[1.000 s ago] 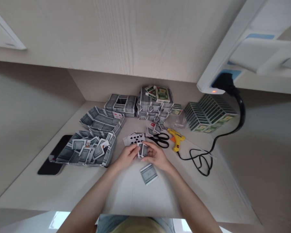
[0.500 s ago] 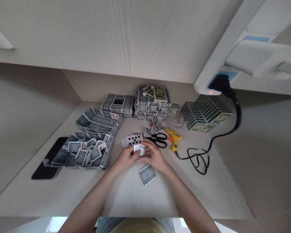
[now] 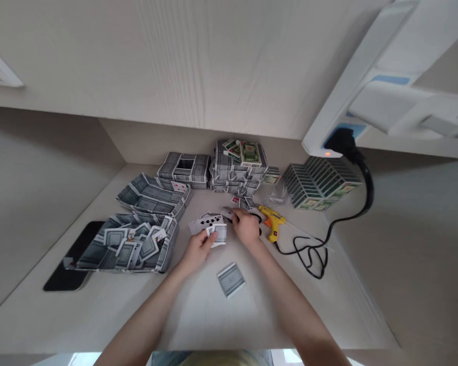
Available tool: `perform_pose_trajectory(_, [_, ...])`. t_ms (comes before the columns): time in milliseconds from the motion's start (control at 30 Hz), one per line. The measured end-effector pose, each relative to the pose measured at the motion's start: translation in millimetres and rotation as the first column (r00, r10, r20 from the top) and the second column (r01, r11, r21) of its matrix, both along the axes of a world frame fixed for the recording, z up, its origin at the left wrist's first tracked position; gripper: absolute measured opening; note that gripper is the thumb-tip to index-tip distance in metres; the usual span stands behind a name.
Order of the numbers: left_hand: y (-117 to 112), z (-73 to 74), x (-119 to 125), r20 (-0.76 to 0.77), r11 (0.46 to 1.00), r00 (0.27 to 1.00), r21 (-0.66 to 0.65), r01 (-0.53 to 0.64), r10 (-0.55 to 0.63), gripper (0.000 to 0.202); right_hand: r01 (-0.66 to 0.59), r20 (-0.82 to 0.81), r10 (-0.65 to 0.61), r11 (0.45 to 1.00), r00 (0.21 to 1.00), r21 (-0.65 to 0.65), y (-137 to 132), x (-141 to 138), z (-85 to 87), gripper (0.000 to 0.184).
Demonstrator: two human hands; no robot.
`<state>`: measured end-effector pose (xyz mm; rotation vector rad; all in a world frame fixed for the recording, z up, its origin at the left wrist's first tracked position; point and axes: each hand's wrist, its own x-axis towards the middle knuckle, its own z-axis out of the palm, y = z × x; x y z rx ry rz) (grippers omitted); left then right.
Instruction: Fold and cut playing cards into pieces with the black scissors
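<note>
My left hand [image 3: 197, 250] is closed on playing cards [image 3: 220, 234], pinching them between thumb and fingers with their patterned back showing. My right hand [image 3: 247, 227] reaches over the black scissors [image 3: 257, 217], partly covering them. Its fingers are closed beside a small pale card piece [image 3: 226, 212]; whether they grip this or the scissors is hidden. Behind my left hand lie face-up cards [image 3: 209, 221] with black spades. One patterned card [image 3: 231, 279] rests on the table nearer to me. Folded cards [image 3: 246, 202] lie just past my right fingers.
Left stand two card-built trays, one [image 3: 164, 254] holding loose cards, another [image 3: 148, 195] behind it. A phone [image 3: 66, 277] lies partly under the front tray. Card-built boxes [image 3: 223, 170] and stacked card packs [image 3: 303, 188] stand behind. A yellow glue gun [image 3: 274, 222] trails a black cord [image 3: 309, 259].
My right hand has left the cards and moved up and right to the scissors and folded cards. My left hand keeps hold of the cards. The view has shifted slightly.
</note>
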<state>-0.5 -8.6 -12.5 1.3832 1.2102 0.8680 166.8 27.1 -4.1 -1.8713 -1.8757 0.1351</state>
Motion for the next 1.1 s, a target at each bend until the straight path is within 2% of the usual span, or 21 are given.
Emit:
perform_pose_trajectory(100, [2,4.5,1,0.079,0.992,0.991,-0.075,-0.099,0.105,0.036,-0.023,-0.044,0.029,0.992,0.999,0.126,-16,-5,3.6,0.022])
perform_pose_trajectory(200, [4,8.8,3,0.131,0.981,0.978,-0.133,-0.144,0.161,0.035,-0.126,-0.076,0.143,0.973,0.987,0.192,-35,-13,7.7,0.018])
perform_pose_trajectory(333, [2,7.6,5,0.132,0.984,0.978,-0.105,-0.147,0.161,0.034,-0.156,-0.117,0.174,0.977,0.978,0.146,-52,-22,4.1,0.017])
perform_pose_trajectory(433, [0,3.2,5,0.094,0.989,0.984,-0.038,-0.146,0.149,0.034,-0.096,-0.250,0.118,0.990,0.961,0.098,-59,-26,-1.1,0.015])
perform_pose_trajectory(500, [-1,0.4,6,0.078,0.987,0.984,-0.003,-0.162,0.162,0.035,-0.082,-0.408,0.118,0.991,0.905,0.105,-63,-28,-1.9,0.013])
perform_pose_trajectory(633, [-2,-3.9,8,0.083,0.982,0.979,0.014,-0.189,0.187,0.036,-0.066,-0.695,0.170,0.982,0.699,0.174,-67,-35,0.5,0.014])
perform_pose_trajectory(767, [-3,-6.7,9,0.091,0.987,0.984,0.015,-0.158,0.156,0.035,0.040,-0.861,0.083,0.992,0.502,0.120,-66,-40,-0.8,0.015])
perform_pose_trajectory(867, [-5,-7.7,9,0.042,0.989,0.990,0.047,-0.137,0.135,0.036,0.075,-0.894,0.032,0.995,0.448,0.073,-65,-41,-2.1,0.030])
perform_pose_trajectory(1000, [-6,-8.0,8,-0.003,0.983,0.986,0.080,-0.166,0.167,0.037,0.085,-0.910,0.027,0.994,0.413,0.068,-65,-41,-1.0,0.053])
perform_pose_trajectory(1100, [-6,-7.7,9,0.014,0.981,0.983,0.075,-0.181,0.181,0.037,0.050,-0.915,0.019,0.998,0.403,0.042,-63,-42,-0.7,0.055])
